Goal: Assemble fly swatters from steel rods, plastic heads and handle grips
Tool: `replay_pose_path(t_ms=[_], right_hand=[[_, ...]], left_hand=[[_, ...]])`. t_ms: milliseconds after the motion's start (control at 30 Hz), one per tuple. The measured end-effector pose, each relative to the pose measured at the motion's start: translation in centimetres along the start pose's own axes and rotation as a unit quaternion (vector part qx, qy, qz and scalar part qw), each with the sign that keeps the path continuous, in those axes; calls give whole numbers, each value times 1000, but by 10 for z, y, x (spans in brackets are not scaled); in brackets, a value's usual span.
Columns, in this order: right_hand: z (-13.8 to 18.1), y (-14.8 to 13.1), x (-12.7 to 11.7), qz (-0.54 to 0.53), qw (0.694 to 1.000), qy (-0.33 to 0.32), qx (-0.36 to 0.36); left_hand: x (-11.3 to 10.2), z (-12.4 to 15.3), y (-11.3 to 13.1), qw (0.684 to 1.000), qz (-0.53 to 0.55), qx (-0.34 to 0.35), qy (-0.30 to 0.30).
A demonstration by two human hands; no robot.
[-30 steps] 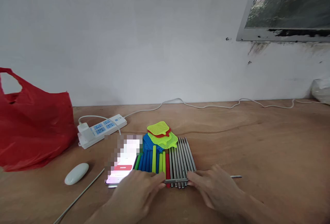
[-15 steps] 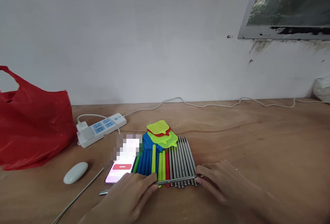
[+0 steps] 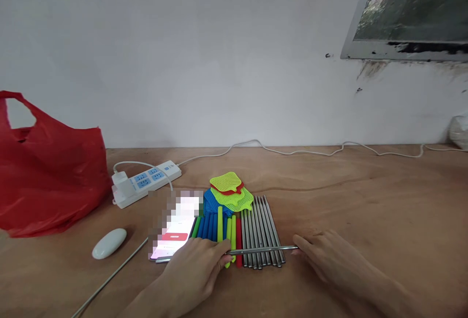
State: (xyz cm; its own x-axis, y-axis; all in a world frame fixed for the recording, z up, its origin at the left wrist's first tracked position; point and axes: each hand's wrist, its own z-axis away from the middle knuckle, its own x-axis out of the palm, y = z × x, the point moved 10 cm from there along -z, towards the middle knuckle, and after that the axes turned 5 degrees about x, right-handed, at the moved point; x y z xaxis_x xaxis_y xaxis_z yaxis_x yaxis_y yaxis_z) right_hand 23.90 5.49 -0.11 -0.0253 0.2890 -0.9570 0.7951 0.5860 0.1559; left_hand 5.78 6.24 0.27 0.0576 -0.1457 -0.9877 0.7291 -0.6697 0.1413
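A thin metal rod [image 3: 261,249] lies crosswise between my two hands, roughly level above the front of the row. My left hand [image 3: 199,265] is closed around it, and its other end pokes out left of the fist. At the far tip, thumb and fingers of my right hand [image 3: 323,254] pinch the rod. Under and behind it lie several metal rods [image 3: 261,225] side by side. Beside these are a red handle [image 3: 239,232], yellow-green handles [image 3: 220,220], blue handles [image 3: 208,225] and a green one, partly hidden by my left hand. Mesh fly swatter heads [image 3: 237,201] in yellow-green, red and blue overlap behind.
A lit phone [image 3: 173,240] lies left of the handles. Behind it stands a white power strip [image 3: 146,181] with a cable along the wall. A white oval mouse [image 3: 109,244], a grey cord [image 3: 113,276] and a red plastic bag [image 3: 54,176] are on the left.
My right hand has moved right, and a longer stretch of rod shows between my hands. My left hand has shifted slightly up and right. The camera view has shifted a little.
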Motion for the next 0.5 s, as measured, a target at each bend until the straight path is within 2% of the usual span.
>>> replay_pose_path(t_ms=[100,200,400,500], right_hand=[[-5,-24,0,-32,999,-20,-32],[-12,-34,-5,-53,998,-14,-18],[-9,-5,-16,-120,992,8,40],[0,12,-11,-148,988,-23,47]], left_hand=[[5,-5,21,998,-18,12,-64],[1,-8,27,997,-24,-9,-75],[-9,-3,9,999,30,-10,-22],[-11,7,-4,999,39,-26,-17]])
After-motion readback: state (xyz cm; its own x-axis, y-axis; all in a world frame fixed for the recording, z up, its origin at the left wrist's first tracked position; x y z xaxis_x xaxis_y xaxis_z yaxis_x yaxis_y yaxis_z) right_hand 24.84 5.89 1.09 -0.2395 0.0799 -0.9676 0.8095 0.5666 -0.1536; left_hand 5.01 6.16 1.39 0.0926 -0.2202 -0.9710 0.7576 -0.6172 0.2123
